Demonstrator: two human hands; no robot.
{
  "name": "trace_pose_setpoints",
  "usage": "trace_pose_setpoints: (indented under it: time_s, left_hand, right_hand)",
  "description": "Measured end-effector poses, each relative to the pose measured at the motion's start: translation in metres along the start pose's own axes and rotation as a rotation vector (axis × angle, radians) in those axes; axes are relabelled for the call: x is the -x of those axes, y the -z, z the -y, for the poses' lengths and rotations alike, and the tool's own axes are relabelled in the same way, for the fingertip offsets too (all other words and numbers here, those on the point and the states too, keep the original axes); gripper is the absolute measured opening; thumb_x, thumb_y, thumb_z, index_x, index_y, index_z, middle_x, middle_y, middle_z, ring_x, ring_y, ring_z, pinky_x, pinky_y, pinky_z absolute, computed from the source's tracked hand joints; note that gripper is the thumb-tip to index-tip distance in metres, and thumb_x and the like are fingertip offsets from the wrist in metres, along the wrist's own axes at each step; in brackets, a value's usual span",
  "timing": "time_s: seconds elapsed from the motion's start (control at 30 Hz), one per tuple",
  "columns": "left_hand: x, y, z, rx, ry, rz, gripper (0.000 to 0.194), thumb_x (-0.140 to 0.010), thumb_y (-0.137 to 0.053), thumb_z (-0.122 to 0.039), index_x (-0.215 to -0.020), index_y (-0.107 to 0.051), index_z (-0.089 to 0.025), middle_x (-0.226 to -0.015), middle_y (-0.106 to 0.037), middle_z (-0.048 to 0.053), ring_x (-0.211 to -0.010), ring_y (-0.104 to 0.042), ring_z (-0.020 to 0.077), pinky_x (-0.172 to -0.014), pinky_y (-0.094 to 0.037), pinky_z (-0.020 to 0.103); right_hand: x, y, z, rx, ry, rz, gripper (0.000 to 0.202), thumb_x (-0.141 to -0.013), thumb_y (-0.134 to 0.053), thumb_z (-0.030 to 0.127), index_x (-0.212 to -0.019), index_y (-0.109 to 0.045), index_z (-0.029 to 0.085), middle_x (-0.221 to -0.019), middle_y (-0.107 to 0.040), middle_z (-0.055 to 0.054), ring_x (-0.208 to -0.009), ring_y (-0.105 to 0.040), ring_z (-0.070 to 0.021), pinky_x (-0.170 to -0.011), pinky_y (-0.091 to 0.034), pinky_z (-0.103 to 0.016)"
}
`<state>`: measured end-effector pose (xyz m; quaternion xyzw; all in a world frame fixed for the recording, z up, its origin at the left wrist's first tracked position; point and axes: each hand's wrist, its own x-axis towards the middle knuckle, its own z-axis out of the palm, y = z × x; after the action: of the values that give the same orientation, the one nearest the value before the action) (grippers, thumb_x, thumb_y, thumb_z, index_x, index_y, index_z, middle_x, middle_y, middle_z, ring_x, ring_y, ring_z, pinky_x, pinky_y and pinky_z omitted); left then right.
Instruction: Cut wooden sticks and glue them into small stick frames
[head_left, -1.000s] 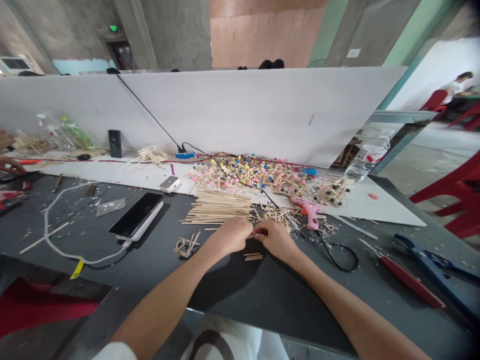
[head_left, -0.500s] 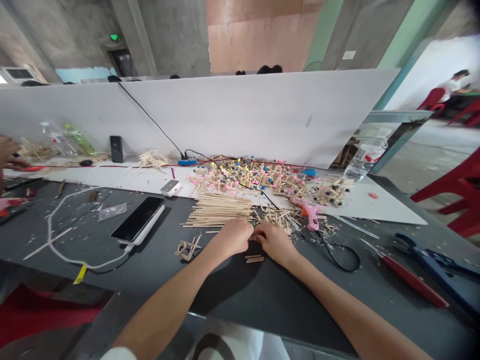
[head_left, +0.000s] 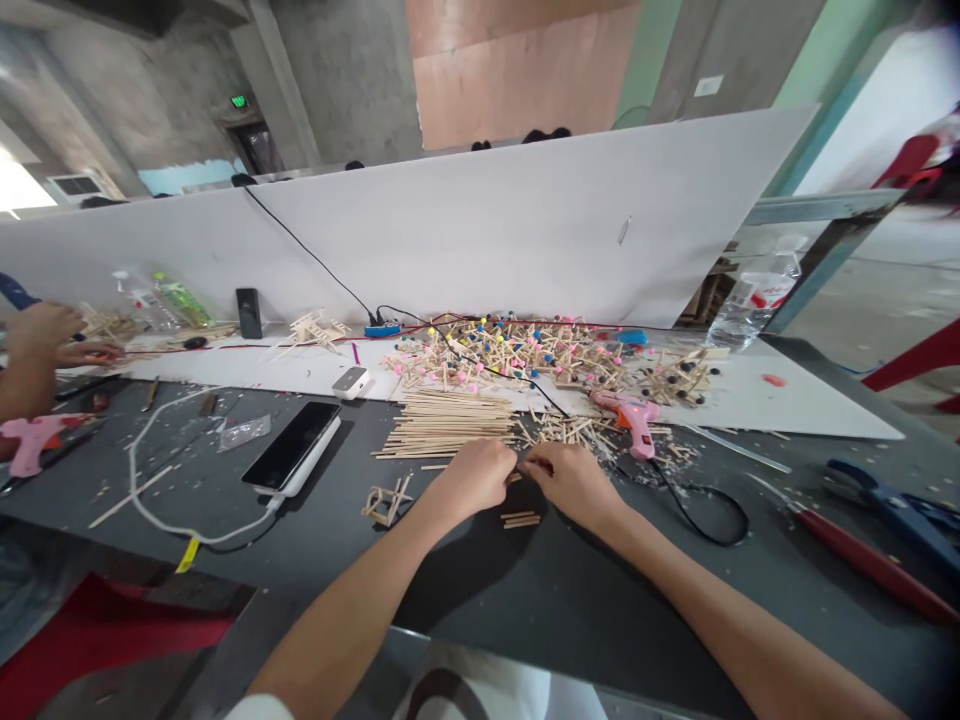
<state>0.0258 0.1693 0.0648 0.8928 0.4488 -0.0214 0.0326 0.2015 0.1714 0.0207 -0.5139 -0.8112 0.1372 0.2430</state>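
Observation:
Over the dark table, my left hand (head_left: 480,474) and my right hand (head_left: 568,480) face each other with a narrow gap between them. Both have their fingers closed in a pinch, and what they hold is too small or hidden to make out. Just below them lie a few short wooden sticks (head_left: 520,520), side by side. A small frame of glued sticks (head_left: 387,500) rests left of my left forearm. Beyond my left hand is a pile of long thin wooden sticks (head_left: 446,424). Short stick pieces (head_left: 562,430) are scattered behind my right hand.
Right of the hands are a pink glue gun (head_left: 637,425), a red-handled tool (head_left: 862,560) and blue-handled cutters (head_left: 877,500). A phone on a power bank (head_left: 292,447) lies left. Behind, sticks with coloured balls (head_left: 495,350) are heaped. A co-worker's hand (head_left: 45,335) is far left.
My hands have drawn slightly apart, leaving a gap between the fingertips. The view has tilted and shifted a little left. The co-worker's hand at far left shows more, with a blue tool above it.

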Motion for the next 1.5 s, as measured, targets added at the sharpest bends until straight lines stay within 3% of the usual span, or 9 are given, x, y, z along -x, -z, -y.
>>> trace_pose_setpoints:
  time_s: [0.07, 0.17, 0.43, 0.67, 0.8, 1.07, 1.27, 1.4, 1.5]
  left_hand:
    - [0.000, 0.000, 0.001, 0.005, 0.004, 0.005, 0.019, -0.084, -0.053, -0.015, -0.085, -0.071, -0.012, -0.083, -0.071, 0.016, -0.083, -0.070, 0.0279, -0.074, -0.053, 0.035]
    - [0.000, -0.001, 0.002, 0.032, 0.000, 0.006, 0.018, -0.082, -0.054, -0.012, -0.086, -0.072, -0.013, -0.083, -0.071, 0.014, -0.082, -0.069, 0.0262, -0.074, -0.053, 0.032]
    - [0.000, 0.000, 0.005, 0.064, -0.011, 0.013, 0.017, -0.081, -0.054, -0.013, -0.082, -0.071, -0.014, -0.083, -0.071, 0.015, -0.083, -0.069, 0.0269, -0.074, -0.053, 0.033]
    - [-0.001, -0.001, 0.008, 0.089, 0.010, 0.031, 0.018, -0.079, -0.057, -0.011, -0.084, -0.073, -0.015, -0.085, -0.072, 0.014, -0.083, -0.069, 0.0244, -0.073, -0.052, 0.029]
    - [-0.001, -0.004, 0.011, 0.089, -0.008, 0.033, 0.018, -0.077, -0.056, -0.011, -0.083, -0.073, -0.015, -0.081, -0.072, 0.012, -0.080, -0.069, 0.0248, -0.070, -0.052, 0.030]
    - [0.000, -0.003, 0.012, 0.087, -0.003, 0.029, 0.017, -0.077, -0.057, -0.011, -0.084, -0.072, -0.014, -0.083, -0.071, 0.012, -0.079, -0.068, 0.0238, -0.068, -0.050, 0.028]
    - [0.000, -0.002, 0.011, 0.109, 0.007, 0.040, 0.018, -0.076, -0.057, -0.012, -0.085, -0.072, -0.016, -0.082, -0.072, 0.010, -0.077, -0.068, 0.0235, -0.066, -0.049, 0.028]
    - [0.000, -0.002, 0.012, 0.104, 0.001, 0.037, 0.019, -0.074, -0.056, -0.009, -0.082, -0.072, -0.017, -0.080, -0.072, 0.010, -0.077, -0.068, 0.0239, -0.065, -0.049, 0.028]
    - [0.000, -0.002, 0.012, 0.100, 0.002, 0.040, 0.017, -0.075, -0.056, -0.011, -0.080, -0.072, -0.017, -0.078, -0.072, 0.010, -0.075, -0.068, 0.0243, -0.065, -0.048, 0.029]
  right_hand:
    - [-0.001, 0.006, -0.004, 0.037, -0.044, -0.107, 0.020, -0.090, -0.054, 0.025, -0.081, -0.071, 0.021, -0.069, -0.069, -0.003, -0.065, -0.062, -0.0180, -0.063, -0.040, -0.027]
    - [-0.001, 0.011, -0.005, -0.001, -0.007, -0.251, 0.015, -0.088, -0.056, 0.022, -0.086, -0.070, 0.020, -0.076, -0.069, -0.004, -0.067, -0.061, -0.0168, -0.066, -0.042, -0.026]
    - [0.003, -0.005, 0.000, -0.164, 0.156, -0.123, 0.027, -0.078, -0.055, 0.006, -0.092, -0.073, 0.023, -0.091, -0.071, -0.005, -0.089, -0.064, -0.0204, -0.080, -0.047, -0.030]
    - [0.002, 0.006, 0.001, -0.143, 0.111, -0.396, 0.035, -0.074, -0.046, 0.000, -0.090, -0.071, 0.021, -0.087, -0.071, -0.006, -0.087, -0.062, -0.0225, -0.080, -0.049, -0.034]
    - [0.001, 0.011, -0.001, -0.121, 0.097, -0.473, 0.042, -0.071, -0.042, -0.003, -0.089, -0.071, 0.021, -0.103, -0.070, -0.008, -0.102, -0.061, -0.0234, -0.089, -0.048, -0.037]
    - [0.002, 0.009, 0.000, -0.155, 0.104, -0.362, 0.032, -0.085, -0.042, 0.007, -0.093, -0.070, 0.021, -0.098, -0.072, -0.007, -0.092, -0.065, -0.0207, -0.082, -0.049, -0.031]
    - [0.004, 0.014, 0.007, -0.206, -0.088, -0.373, 0.033, -0.094, -0.042, 0.022, -0.124, -0.057, 0.019, -0.078, -0.072, -0.003, -0.062, -0.064, -0.0164, -0.064, -0.047, -0.026]
    - [0.003, 0.010, 0.004, -0.159, 0.027, -0.425, 0.036, -0.087, -0.048, 0.014, -0.120, -0.059, 0.020, -0.100, -0.071, -0.008, -0.087, -0.067, -0.0205, -0.076, -0.051, -0.030]
    - [0.003, 0.003, 0.001, -0.156, 0.036, -0.342, 0.038, -0.088, -0.048, 0.013, -0.124, -0.058, 0.021, -0.093, -0.073, -0.005, -0.081, -0.068, -0.0208, -0.074, -0.051, -0.032]
